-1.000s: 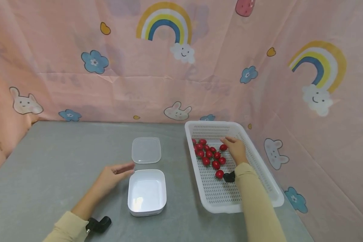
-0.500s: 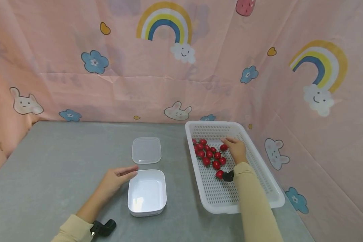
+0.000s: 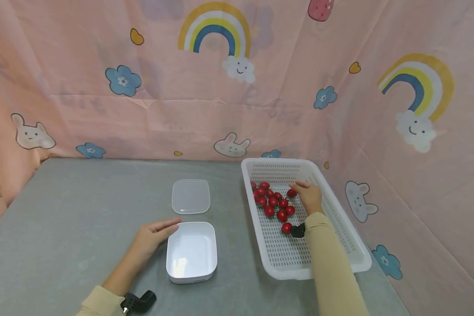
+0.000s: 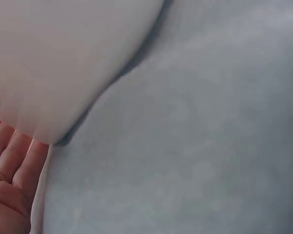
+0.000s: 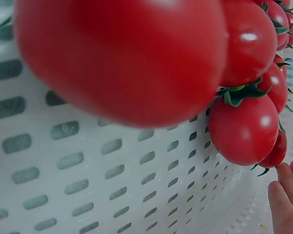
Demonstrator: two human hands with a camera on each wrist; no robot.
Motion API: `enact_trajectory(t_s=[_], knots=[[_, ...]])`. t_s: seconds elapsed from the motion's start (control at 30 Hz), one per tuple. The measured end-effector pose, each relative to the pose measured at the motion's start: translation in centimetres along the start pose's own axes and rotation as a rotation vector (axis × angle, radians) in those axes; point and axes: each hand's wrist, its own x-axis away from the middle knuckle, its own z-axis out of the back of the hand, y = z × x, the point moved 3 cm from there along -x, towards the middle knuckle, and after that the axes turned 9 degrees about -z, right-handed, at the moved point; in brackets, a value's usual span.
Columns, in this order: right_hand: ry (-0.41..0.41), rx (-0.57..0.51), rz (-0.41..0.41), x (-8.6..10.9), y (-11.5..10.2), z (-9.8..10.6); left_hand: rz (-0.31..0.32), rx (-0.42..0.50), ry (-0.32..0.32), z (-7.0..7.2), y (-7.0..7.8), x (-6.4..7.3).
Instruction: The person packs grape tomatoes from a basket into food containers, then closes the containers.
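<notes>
Compared with 1 second ago, the left hand [image 3: 155, 233] has shifted a little to the right and toward the person, and its fingertips are now at the far left corner of the white box [image 3: 191, 249]. Its fingers are almost straight and do not grip the box; whether they touch it, I cannot tell. The left sleeve [image 3: 102, 302] has also come a little to the right.

The right hand [image 3: 310, 196] has stayed nearly in the same place — inside the white basket [image 3: 279, 256], its fingertips just beside 1 tomato [image 3: 292, 193]. In the right wrist view its visible fingers look rather straight, and they hold nothing there.

The other red tomatoes [image 3: 273, 202] lie as before, grouped in the left and far part of the basket, and 1 single tomato [image 3: 286, 228] lies nearer, next to the black wrist camera [image 3: 298, 231]. The box and the translucent lid [image 3: 191, 197] behind it have not changed places on the grey table [image 3: 83, 206].
</notes>
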Motion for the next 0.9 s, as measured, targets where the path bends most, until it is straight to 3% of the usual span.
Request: enact_trajectory(t_s=[0.4, 0.9], knots=[[0.019, -0.039, 0.001, -0.4, 0.2, -0.6, 0.049, 0.087, 0.05, -0.2, -0.7, 0.3], [-0.012, 0.042, -0.019, -0.2, 0.2, -1.4, 0.059, 0.123, 0.091, -0.6, -0.8, 0.5]])
